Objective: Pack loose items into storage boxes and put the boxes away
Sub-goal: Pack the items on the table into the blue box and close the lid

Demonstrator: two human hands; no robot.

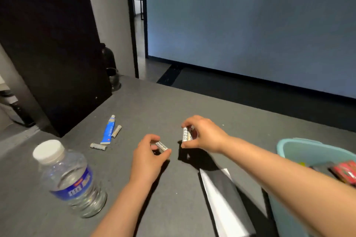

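Grey tabletop (192,106) fills the view, running back to a dark floor and a pale blue wall. Near its middle, the left hand (148,154) pinches one white battery (162,146) between thumb and curled fingers, low over the surface, while the right hand (204,134) holds what looks like two or more batteries (185,134) upright between thumb and fingertips. Two loose batteries (98,146) (116,131) and a blue glue tube (108,130) lie toward the left edge, just beside one another. A teal storage box (292,148) with items already inside sits at the right edge. The right hand's bundle is the likely weak point: smooth cylinders pinched together could slip and roll off the far edge. Reaching left for the strays, the forearm might knock the water bottle (71,181) standing near the front left corner.
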